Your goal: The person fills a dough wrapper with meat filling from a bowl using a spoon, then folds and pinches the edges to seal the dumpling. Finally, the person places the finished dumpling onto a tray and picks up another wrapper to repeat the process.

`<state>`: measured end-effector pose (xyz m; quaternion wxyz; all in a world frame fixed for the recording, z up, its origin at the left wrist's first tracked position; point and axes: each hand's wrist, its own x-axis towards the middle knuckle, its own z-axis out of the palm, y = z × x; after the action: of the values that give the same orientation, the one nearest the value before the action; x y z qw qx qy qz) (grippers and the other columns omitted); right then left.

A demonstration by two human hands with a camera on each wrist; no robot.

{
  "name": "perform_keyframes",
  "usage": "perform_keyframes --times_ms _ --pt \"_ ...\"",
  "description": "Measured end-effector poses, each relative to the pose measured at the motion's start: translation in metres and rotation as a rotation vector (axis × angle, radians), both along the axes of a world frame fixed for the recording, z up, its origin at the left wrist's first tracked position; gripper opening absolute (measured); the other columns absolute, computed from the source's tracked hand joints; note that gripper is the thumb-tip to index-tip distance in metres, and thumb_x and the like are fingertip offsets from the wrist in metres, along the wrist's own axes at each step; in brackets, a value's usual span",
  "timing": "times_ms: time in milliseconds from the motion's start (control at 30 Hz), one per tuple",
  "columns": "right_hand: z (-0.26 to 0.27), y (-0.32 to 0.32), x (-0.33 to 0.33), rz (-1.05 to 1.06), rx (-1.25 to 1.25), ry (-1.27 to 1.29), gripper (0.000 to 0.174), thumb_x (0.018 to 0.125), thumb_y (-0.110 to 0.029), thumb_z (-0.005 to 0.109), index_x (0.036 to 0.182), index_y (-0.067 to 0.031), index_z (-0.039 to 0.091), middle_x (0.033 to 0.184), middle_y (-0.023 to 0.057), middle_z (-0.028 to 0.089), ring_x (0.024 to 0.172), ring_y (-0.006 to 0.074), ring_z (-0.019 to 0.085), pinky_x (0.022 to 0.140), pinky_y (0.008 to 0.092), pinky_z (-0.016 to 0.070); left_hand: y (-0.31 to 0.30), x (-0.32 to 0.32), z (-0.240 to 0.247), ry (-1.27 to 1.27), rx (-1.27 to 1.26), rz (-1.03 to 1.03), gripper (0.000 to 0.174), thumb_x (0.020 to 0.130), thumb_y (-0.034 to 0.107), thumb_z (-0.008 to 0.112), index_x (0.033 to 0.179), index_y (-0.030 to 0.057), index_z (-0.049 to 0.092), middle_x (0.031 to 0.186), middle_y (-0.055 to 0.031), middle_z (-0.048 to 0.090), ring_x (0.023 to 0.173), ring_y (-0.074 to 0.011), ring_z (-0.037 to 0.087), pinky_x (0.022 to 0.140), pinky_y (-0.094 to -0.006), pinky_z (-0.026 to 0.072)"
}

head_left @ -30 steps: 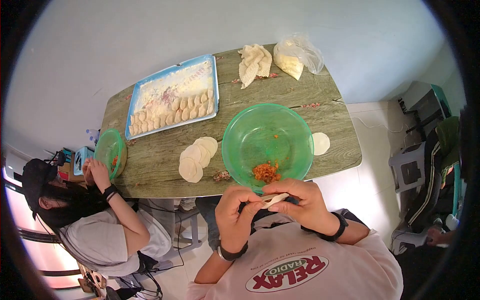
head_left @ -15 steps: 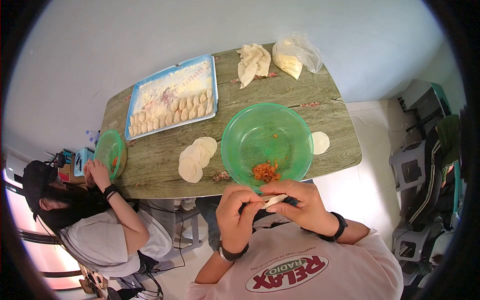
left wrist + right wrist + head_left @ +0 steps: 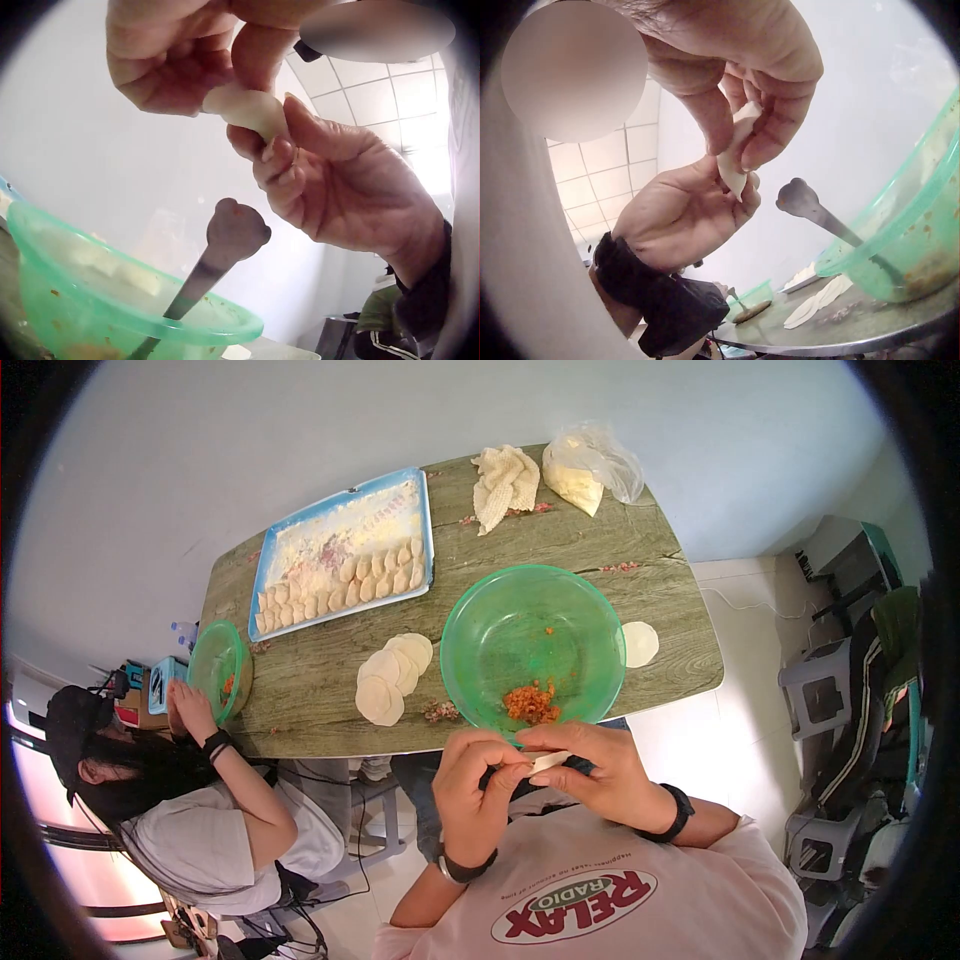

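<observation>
Both hands meet at the table's near edge, just below the large green bowl (image 3: 490, 645). Between them is a folded pale dumpling (image 3: 251, 111). My left hand (image 3: 468, 785) pinches one end between thumb and fingers, while my right hand (image 3: 605, 765) pinches the other. In the right wrist view the dumpling (image 3: 737, 154) shows as a narrow half-moon, partly hidden by fingertips. Orange-red filling (image 3: 532, 703) lies at the bowl's near side. A grey utensil handle (image 3: 214, 262) leans out over the bowl's rim.
Overlapping round wrappers (image 3: 380, 700) lie left of the bowl, and one wrapper (image 3: 640, 644) lies right. A blue tray (image 3: 345, 493) holds rows of dumplings. A cloth (image 3: 507, 485) and plastic bag (image 3: 590, 470) sit behind. Another person (image 3: 220, 825) works at a smaller green bowl (image 3: 240, 670).
The dumpling shows less between the hands now, its edges drawn closer together as the fingers press along it. Both hands stay in nearly the same place.
</observation>
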<state>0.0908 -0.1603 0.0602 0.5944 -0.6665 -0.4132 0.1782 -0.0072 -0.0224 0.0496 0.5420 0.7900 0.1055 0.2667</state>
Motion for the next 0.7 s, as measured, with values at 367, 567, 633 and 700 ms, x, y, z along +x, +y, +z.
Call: perform_keyframes --times_ms 367,567,633,700 --pt "-0.002 -0.002 -0.004 0.004 0.008 -0.013 0.045 0.073 0.003 0.068 0.116 -0.0031 0.056 0.106 0.0112 0.064 0.087 0.0225 0.065 0.072 0.03 0.0524 -0.004 -0.002 0.006 0.013 -0.024 0.003 0.01 0.078 0.008 0.067 0.083 0.0026 0.061 0.084 -0.0073 0.056 0.075 -0.0196 0.054 0.066 -0.0282 0.0432" --pt "-0.001 -0.001 -0.004 0.007 -0.001 -0.005 0.045 0.074 0.002 0.068 0.117 -0.0038 0.056 0.103 0.0115 0.064 0.086 0.0227 0.065 0.071 0.03 0.0525 -0.004 -0.001 0.006 0.04 0.018 0.012 0.01 0.077 0.007 0.068 0.083 0.0026 0.061 0.084 -0.0074 0.056 0.076 -0.0198 0.054 0.066 -0.0286 0.0429" --pt "-0.001 0.001 -0.001 0.003 0.004 -0.016 0.046 0.074 0.003 0.068 0.117 -0.0039 0.056 0.103 0.0118 0.064 0.085 0.0228 0.065 0.071 0.0301 0.0525 -0.001 0.002 0.006 0.032 -0.002 0.007 0.01 0.076 0.007 0.068 0.082 0.0027 0.061 0.083 -0.0076 0.056 0.077 -0.0206 0.054 0.067 -0.0289 0.0428" --pt "-0.001 0.001 -0.001 0.003 0.005 -0.016 0.046 0.074 0.003 0.068 0.118 -0.0041 0.055 0.102 0.0121 0.064 0.085 0.0228 0.065 0.07 0.0302 0.0525 -0.003 0.003 0.01 0.032 0.011 0.002 0.01 0.076 0.007 0.068 0.082 0.0026 0.061 0.083 -0.0078 0.055 0.076 -0.021 0.054 0.067 -0.0291 0.0427"
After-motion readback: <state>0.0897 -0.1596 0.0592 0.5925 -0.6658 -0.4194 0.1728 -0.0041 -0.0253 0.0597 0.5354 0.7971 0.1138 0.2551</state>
